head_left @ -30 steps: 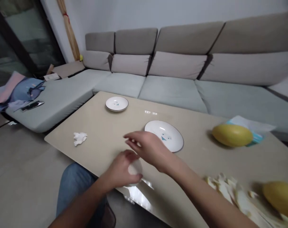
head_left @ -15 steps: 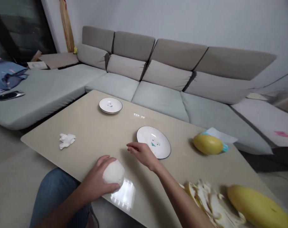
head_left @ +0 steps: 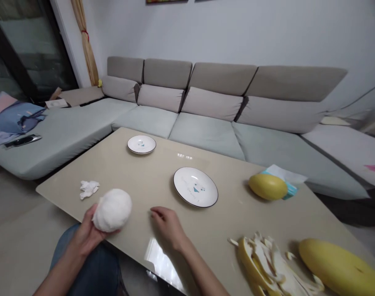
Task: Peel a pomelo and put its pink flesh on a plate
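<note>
My left hand (head_left: 90, 232) is wrapped round a peeled pomelo (head_left: 113, 209), white with pith, from its left and underside. It is held up over the near left edge of the table. To its right, my right hand (head_left: 168, 225) hovers above the tabletop with fingers curled in; whether anything small is in them is hidden. Just beyond that hand lies a white plate (head_left: 187, 181) with a blue face-like print. A crumpled white tissue (head_left: 89, 189) lies behind the pomelo on the left.
A second white plate (head_left: 134, 144) sits farther back on the table (head_left: 119, 164). At the right are a yellow pomelo (head_left: 267, 186) beside a blue-and-white packet (head_left: 291, 190), a pile of peel (head_left: 267, 263) and another yellow pomelo (head_left: 338, 263). A grey sofa (head_left: 202, 131) borders the far side.
My left hand has moved left and turned palm-up beneath the pomelo. The right hand has drawn nearer and left, away from the plate. The view has tilted up slightly.
</note>
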A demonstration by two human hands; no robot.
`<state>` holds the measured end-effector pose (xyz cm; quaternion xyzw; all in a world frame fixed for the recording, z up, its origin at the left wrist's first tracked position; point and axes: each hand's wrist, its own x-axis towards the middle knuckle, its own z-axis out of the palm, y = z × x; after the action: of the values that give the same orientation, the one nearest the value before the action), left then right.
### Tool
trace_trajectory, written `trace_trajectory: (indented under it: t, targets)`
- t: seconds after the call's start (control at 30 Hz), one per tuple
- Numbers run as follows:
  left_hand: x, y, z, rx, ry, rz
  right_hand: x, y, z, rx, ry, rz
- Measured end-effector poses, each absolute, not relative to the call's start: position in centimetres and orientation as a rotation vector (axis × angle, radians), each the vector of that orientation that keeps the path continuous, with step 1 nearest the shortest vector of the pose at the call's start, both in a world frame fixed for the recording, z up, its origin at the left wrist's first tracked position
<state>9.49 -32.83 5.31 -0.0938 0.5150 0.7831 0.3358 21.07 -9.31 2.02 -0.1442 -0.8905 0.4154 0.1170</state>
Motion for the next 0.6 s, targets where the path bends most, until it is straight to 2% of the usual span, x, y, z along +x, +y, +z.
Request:
trace_trajectory:
  t: [0.13,0.33,0.47,0.6]
  targets:
    - [6.8,-37.2,9.8,-0.394,1.364,2.341,13.9,-16.7,0.9,-0.128,-2.685,1.113]
    - [5.7,-42.9,15.3,-0.447,1.455,2.484,2.4,-25.5,1.5,0.073,-2.774,0.906]
    - [5.7,-43.9,15.9,-0.512,1.494,2.500,-1.7,-26.6,1.1,0.181,-2.916,0.784]
    - [5.8,-42.9,14.4,-0.557,1.419,2.475,-0.3,-23.7,-0.1,0.120,-3.025,0.676]
